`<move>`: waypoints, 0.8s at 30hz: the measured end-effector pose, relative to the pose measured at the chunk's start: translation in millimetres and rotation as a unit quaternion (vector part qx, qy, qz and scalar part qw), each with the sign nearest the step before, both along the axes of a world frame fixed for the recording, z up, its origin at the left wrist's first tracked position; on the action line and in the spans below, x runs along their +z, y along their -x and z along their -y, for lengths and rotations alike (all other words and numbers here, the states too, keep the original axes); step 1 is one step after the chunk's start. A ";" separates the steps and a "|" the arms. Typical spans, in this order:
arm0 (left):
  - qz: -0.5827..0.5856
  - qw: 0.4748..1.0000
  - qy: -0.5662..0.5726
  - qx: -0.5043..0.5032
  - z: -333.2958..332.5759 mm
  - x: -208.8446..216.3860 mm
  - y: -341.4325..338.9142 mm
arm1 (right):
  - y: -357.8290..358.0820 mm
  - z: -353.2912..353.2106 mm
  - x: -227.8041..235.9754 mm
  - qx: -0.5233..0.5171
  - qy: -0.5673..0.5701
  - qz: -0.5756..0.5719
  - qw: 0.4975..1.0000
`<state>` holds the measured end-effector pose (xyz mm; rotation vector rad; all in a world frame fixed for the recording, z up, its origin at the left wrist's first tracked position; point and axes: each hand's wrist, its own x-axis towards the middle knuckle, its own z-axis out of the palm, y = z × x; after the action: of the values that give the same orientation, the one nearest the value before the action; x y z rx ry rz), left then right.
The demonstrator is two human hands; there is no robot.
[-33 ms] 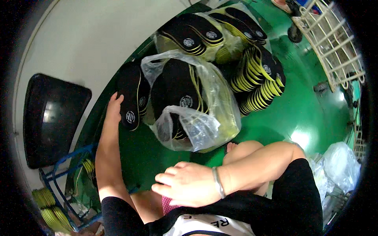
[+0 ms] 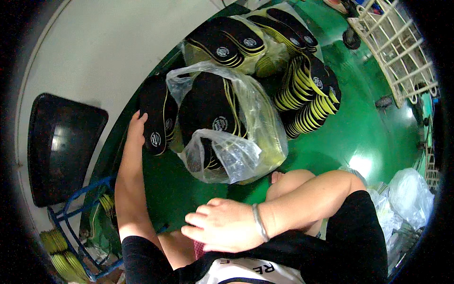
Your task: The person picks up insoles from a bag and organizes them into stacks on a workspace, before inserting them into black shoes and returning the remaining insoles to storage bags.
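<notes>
My left hand (image 2: pixel 137 128) reaches to the outer edge of a stack of black insoles (image 2: pixel 153 113) with yellow-green layers, its fingers closed against the side and partly hidden. Beside that stack, a clear plastic bag (image 2: pixel 265 128) stands with its mouth open around more black insoles (image 2: pixel 203 104). Above my lap hovers my right hand (image 2: pixel 220 225), back upward, with the fingers loosely spread and nothing visible in them. A bracelet (image 2: pixel 259 222) circles the right wrist.
Behind the bag lie further bagged insoles (image 2: pixel 222 40) and, to their right, leaning insole stacks (image 2: pixel 307 94). A white wire rack (image 2: pixel 395 52) on wheels is at far right. Clear plastic bags (image 2: pixel 411 199) lie right. At left are a black panel (image 2: pixel 66 146) and blue metal frame (image 2: pixel 75 194).
</notes>
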<state>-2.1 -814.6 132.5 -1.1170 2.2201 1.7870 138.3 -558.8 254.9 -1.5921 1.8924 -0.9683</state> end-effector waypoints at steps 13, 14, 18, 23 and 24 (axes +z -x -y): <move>0.072 0.965 0.187 -0.168 8.4 -91.8 29.3 | -15.7 -26.4 0.0 0.002 -0.018 -0.046 0.999; 0.049 0.953 0.238 -0.180 32.0 -101.8 29.8 | -13.8 -23.8 -0.6 0.014 -0.020 -0.046 0.999; -0.041 0.951 0.264 -0.157 27.8 -94.0 28.6 | -8.4 -21.6 -2.4 0.031 -0.045 -0.040 0.998; -0.168 0.923 0.286 -0.193 -38.1 -20.0 12.0 | -9.5 -18.9 -1.1 0.041 -0.048 -0.046 0.997; -0.196 0.909 0.297 -0.215 -49.8 -8.6 7.8 | -8.6 -17.8 -0.9 0.046 -0.049 -0.046 0.997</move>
<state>-9.8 -764.8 124.0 -0.2443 3.0600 1.2580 146.9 -541.1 253.9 -1.6748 1.8790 -0.7659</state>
